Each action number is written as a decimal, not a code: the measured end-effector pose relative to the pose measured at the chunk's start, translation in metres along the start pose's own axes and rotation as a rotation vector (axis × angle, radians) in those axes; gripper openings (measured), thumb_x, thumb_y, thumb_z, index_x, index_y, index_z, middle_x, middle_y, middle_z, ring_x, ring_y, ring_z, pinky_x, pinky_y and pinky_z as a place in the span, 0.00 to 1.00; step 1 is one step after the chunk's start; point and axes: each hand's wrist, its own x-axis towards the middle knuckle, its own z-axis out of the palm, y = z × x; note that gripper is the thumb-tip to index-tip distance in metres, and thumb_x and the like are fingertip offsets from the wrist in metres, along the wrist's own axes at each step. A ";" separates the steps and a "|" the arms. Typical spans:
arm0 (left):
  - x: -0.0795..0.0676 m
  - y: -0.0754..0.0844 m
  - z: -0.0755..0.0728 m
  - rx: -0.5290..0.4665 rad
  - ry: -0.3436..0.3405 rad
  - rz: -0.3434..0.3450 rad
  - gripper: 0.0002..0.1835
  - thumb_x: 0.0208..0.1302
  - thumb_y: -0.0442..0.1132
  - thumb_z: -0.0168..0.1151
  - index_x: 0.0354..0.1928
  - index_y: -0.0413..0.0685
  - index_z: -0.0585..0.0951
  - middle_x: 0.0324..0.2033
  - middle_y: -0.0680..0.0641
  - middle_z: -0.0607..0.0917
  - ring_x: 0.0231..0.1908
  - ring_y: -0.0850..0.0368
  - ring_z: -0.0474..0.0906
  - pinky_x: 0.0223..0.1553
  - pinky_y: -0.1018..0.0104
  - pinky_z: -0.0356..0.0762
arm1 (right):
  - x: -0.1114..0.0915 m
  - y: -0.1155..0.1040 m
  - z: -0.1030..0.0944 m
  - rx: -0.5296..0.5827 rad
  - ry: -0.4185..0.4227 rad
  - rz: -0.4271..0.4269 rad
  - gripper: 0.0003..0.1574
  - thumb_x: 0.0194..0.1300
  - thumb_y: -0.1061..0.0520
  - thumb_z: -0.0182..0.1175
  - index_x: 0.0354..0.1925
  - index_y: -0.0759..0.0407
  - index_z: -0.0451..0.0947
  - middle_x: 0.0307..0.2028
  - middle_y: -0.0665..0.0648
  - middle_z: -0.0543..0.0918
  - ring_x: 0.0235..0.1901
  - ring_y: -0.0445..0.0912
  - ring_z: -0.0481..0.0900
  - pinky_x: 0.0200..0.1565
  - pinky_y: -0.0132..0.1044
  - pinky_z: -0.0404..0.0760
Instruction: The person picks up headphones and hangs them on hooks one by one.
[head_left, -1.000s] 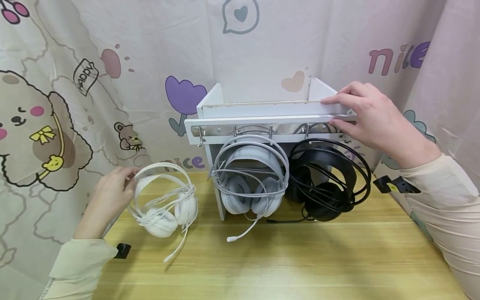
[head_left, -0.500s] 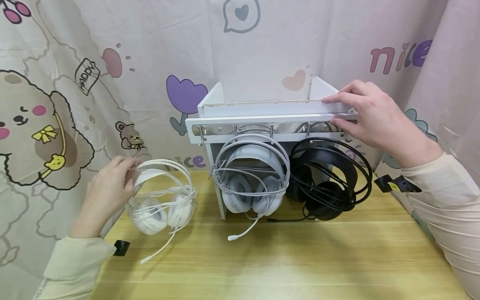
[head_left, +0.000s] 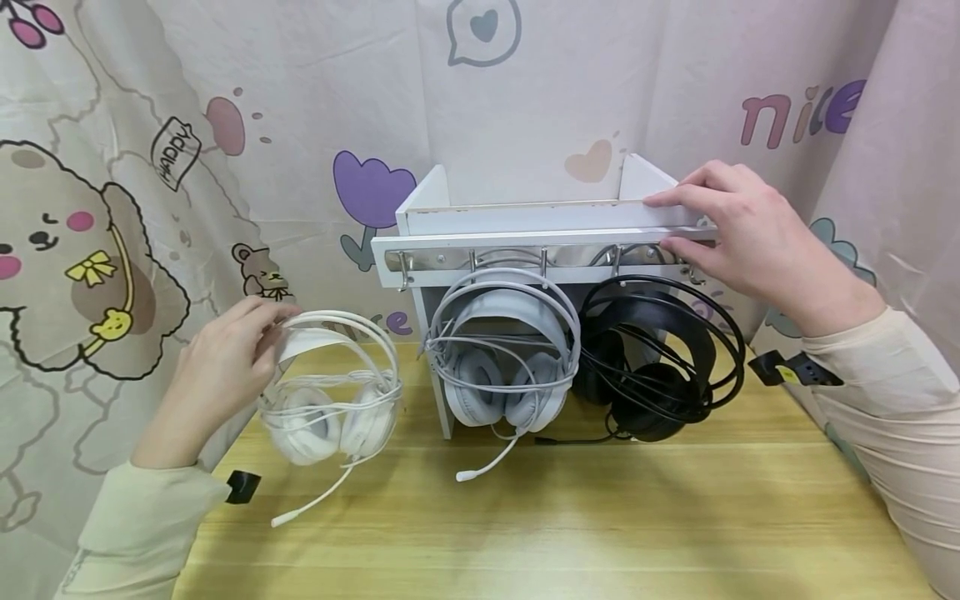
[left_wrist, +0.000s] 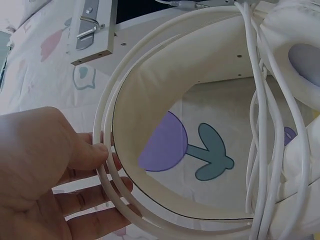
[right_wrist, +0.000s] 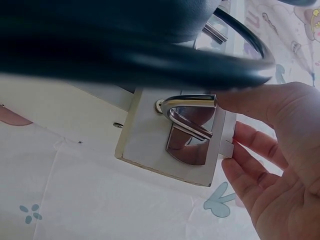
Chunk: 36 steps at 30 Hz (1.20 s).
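Observation:
A white headset point(head_left: 367, 421), its cable wound across it and its mic boom pointing down left, hangs from my left hand point(head_left: 217, 367) over the left part of the table. In the left wrist view my thumb pinches the thin outer bars of its headband point(left_wrist: 106, 110) against the fingers. My right hand point(head_left: 757, 237) grips the right end of a white rack point(head_left: 525, 221), thumb on the front board and fingers over the top. A grey-white headset point(head_left: 547, 408) and a black headset point(head_left: 652, 408) hang from the rack's hooks. The right wrist view shows the end hook point(right_wrist: 192, 100) beside my thumb.
The rack stands at the back of a wood-grain table point(head_left: 600, 517). Its metal strip carries several hooks, with the leftmost hook point(head_left: 403, 271) nearest the white headset. A patterned curtain point(head_left: 525, 108) closes off the back and both sides.
My left hand has risen a little with the white headset, which has turned from tilted to more level, its mic boom swinging left. My right hand has stayed on the rack.

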 end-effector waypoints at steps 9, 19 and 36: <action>0.011 0.011 -0.008 0.022 0.005 0.064 0.17 0.69 0.27 0.64 0.55 0.51 0.88 0.47 0.47 0.88 0.32 0.50 0.81 0.26 0.57 0.71 | 0.000 0.000 0.000 0.005 -0.002 0.010 0.30 0.58 0.68 0.78 0.60 0.60 0.87 0.51 0.68 0.82 0.47 0.62 0.77 0.45 0.55 0.72; 0.019 0.020 -0.016 0.022 0.078 0.184 0.19 0.63 0.23 0.67 0.52 0.49 0.89 0.40 0.49 0.89 0.28 0.56 0.78 0.25 0.60 0.70 | -0.001 0.000 0.000 0.000 0.002 0.010 0.30 0.58 0.68 0.78 0.60 0.60 0.87 0.50 0.68 0.82 0.46 0.61 0.76 0.43 0.51 0.71; 0.031 0.039 -0.031 0.008 0.106 0.247 0.18 0.66 0.23 0.65 0.52 0.50 0.90 0.41 0.50 0.90 0.27 0.59 0.76 0.22 0.64 0.69 | -0.001 0.000 0.000 0.007 -0.005 0.015 0.30 0.58 0.68 0.78 0.60 0.59 0.87 0.49 0.68 0.82 0.46 0.61 0.76 0.44 0.53 0.71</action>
